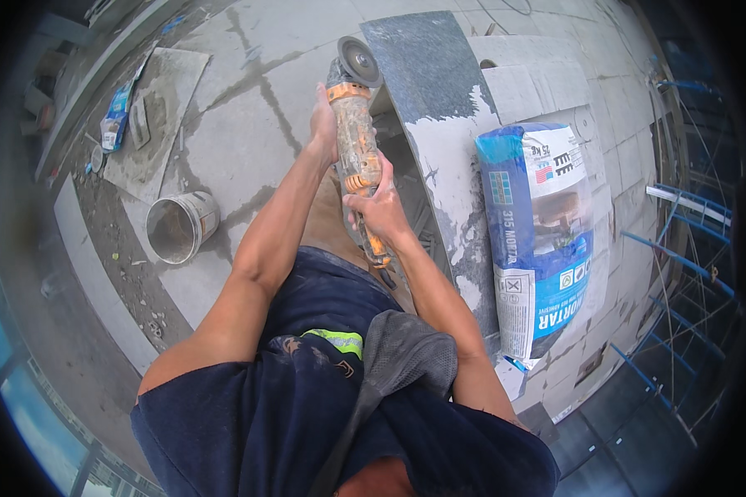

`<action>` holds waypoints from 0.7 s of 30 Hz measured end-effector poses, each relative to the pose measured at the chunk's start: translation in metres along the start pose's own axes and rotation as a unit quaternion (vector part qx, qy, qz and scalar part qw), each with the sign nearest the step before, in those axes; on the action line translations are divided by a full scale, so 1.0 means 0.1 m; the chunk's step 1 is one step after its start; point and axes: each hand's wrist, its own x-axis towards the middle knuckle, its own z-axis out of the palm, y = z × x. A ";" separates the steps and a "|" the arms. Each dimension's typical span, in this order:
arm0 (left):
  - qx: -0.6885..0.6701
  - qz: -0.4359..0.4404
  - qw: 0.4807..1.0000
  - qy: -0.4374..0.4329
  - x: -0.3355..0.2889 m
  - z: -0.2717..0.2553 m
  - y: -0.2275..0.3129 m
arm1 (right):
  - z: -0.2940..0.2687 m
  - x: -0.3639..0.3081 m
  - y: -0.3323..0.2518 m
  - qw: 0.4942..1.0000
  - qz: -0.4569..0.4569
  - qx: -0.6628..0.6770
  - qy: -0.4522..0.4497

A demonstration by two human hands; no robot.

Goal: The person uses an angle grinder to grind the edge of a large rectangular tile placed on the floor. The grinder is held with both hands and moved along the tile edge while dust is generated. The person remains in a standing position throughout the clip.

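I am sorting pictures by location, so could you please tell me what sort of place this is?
Probably a building site, perhaps one for paving or tiling. A dusty angle grinder, a large blue-and-white bag and blue scaffold-like bars at the right suggest it.

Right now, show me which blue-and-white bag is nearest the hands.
The plump bag at the right, closest to the right hand. The other bag looks smaller and lies at the upper left, beyond the bucket.

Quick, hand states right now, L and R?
Left hand: holding the orange-and-grey angle grinder near its disc, fingers mostly hidden.
Right hand: closed around the same grinder, farther back.
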 end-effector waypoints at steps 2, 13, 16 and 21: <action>0.002 -0.001 1.000 -0.003 -0.03 0.00 -0.02 | -0.01 -0.02 0.06 1.000 -0.007 0.005 -0.002; 0.009 -0.008 1.000 -0.006 -0.05 -0.03 -0.05 | -0.04 -0.05 0.10 1.000 0.000 0.013 -0.010; -0.006 -0.005 1.000 -0.004 -0.05 0.02 -0.03 | -0.03 -0.04 0.05 1.000 0.003 0.012 -0.007; -0.016 -0.003 1.000 0.003 0.01 0.04 0.02 | -0.03 0.03 -0.01 1.000 0.003 -0.005 -0.004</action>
